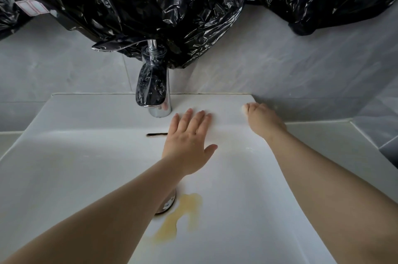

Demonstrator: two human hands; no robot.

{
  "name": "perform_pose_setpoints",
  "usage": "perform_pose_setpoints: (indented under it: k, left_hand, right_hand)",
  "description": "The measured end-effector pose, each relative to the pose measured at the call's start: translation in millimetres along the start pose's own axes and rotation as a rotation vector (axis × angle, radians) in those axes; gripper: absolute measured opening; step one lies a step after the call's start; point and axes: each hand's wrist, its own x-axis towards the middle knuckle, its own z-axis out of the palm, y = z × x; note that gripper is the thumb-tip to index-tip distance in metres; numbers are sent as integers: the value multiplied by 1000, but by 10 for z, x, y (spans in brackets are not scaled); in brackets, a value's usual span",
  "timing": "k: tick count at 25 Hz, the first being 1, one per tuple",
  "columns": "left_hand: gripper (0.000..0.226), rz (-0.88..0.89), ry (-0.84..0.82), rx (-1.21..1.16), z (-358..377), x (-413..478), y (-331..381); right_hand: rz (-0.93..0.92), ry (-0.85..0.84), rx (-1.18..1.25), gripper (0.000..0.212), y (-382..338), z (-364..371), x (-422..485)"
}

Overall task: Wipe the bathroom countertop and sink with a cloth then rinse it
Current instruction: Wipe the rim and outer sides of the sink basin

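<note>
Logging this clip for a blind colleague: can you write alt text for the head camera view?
A person's left hand lies flat on the back ledge of a white sink beside the chrome faucet, while the right hand rests with curled fingers at the ledge's back right corner. A yellow stain spreads by the drain; black plastic bags hang above.

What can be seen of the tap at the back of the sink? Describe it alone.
The tap is polished chrome-looking metal. Its round base stands upright on the back ledge of the white sink; a broad flat spout slopes forward and mirrors the black plastic hanging behind it. A thin flat lever on top points left. No water is seen running. The left hand lies just right of the base, seemingly not touching.
</note>
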Motion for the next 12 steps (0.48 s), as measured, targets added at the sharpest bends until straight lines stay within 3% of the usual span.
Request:
perform_pose_setpoints:
  k: [6, 8, 12]
  left_hand:
    - [78, -18, -32, -5, -25, -12, 35]
    - [80, -40, -52, -2, -25, -39, 83]
    - [79, -16, -68, 8, -14, -149, 150]
  right_hand:
    - [-39, 158, 43, 28, 305, 98, -695]
    - [51, 47, 0, 36, 323, 49, -653]
    - [34, 61, 40, 34, 264, 53, -482]
